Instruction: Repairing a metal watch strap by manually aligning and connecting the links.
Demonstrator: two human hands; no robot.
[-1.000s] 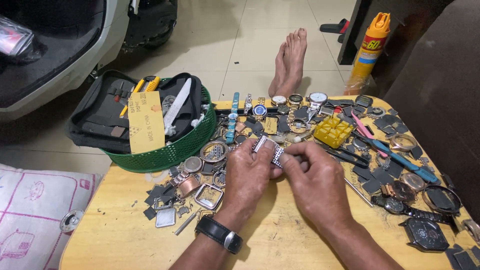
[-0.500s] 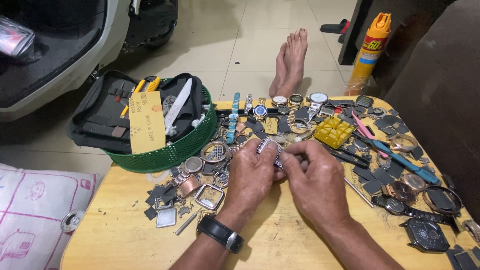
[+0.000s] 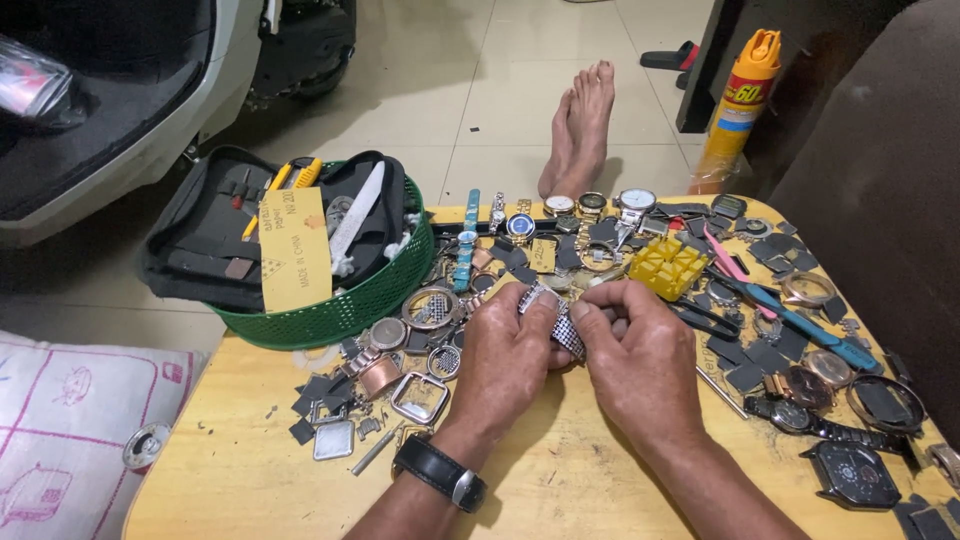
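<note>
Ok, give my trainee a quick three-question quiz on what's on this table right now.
1. True or false: both hands grip the metal watch band.
2. Which stands in the green basket? A) black tool case B) spray can C) pillow
3. What colour is the block beyond the right hand?

Key:
1. True; the left hand and the right hand pinch it between them.
2. A, the black tool case.
3. Yellow.

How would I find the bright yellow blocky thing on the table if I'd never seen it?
Start at the round wooden table and look past the person's right hand. Just beyond its knuckles sits a yellow plastic block with rows of slots. Everything around it is dark or metal watch parts, so it is the table's only bright yellow piece.
</note>
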